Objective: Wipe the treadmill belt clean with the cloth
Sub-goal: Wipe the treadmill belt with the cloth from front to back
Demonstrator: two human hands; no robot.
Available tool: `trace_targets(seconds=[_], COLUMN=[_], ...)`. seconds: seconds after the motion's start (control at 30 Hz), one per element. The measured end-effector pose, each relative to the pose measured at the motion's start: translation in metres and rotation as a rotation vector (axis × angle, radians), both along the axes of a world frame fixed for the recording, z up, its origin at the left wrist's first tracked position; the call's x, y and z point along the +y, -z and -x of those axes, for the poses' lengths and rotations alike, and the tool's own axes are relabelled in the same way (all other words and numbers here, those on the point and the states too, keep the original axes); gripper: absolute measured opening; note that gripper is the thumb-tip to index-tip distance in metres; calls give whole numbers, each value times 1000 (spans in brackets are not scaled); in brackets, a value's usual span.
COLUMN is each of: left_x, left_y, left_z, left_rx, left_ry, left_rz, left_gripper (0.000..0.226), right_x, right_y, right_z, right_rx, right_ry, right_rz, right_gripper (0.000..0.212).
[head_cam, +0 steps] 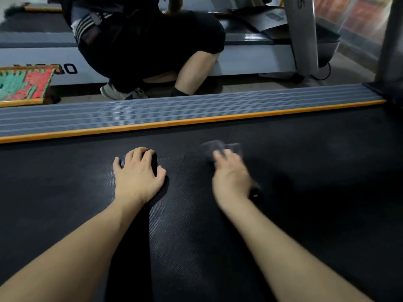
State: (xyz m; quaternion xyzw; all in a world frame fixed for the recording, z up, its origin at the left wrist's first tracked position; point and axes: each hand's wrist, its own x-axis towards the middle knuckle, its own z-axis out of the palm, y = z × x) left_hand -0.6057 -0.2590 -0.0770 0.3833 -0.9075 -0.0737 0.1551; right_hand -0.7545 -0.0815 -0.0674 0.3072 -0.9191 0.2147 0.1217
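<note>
Mid-wipe: right hand [231,175] presses the dark cloth [220,149] onto the belt [305,171] mid-width, near the orange edge [174,123]; grip's too blurred to tell. Left hand [138,173] splayed, bracing. I'd overlap strokes, keeping pressure even.

The black treadmill belt [196,225] carries a dark cloth [220,148] and both hands.

Both hands [139,173] on treadmill belt [196,225]

Open belt [305,171]; side rail [174,110] beyond.
</note>
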Motion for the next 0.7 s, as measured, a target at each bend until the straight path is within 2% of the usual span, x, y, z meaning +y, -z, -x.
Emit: trace_targets(seconds=[0.1, 0.17, 0.2, 0.27, 0.37, 0.43, 0.5, 0.6, 0.7], left_x=[-1, 0, 0, 1, 2, 3, 4, 4, 4], left_y=[0, -1, -1, -2, -2, -4, -5, -11, -28], left_z=[-1, -2, -2, -3, -1, 0, -1, -7, -21], left_rx=[-11, -9, -7, 3, 28, 19, -14, -91, -241], left_ry=[6, 19, 18, 8, 5, 13, 17, 47, 106], left_rz=[-2, -5, -13, -26, -12, 1, 22, -69, -181], left_gripper=[46, 44, 42, 43, 43, 43, 47, 56, 62], right_x=[-41, -31, -17, 19, 65, 61, 31, -26, -45], right_y=[9, 7, 6, 6, -1, -2, -3, 8, 4], right_z=[-60, -51, -36, 6, 53, 49, 21, -44, -70], right_rx=[-50, -77, -54, -36, -94, -92, -67, -35, -111], right_ry=[-308, -483, -500, -365, 2, 141, 151, -118, -413], right_rz=[50, 39, 27, 28, 5, -44, -27, 23, 4], right_gripper=[38, 38, 38, 36, 36, 38, 36, 33, 36])
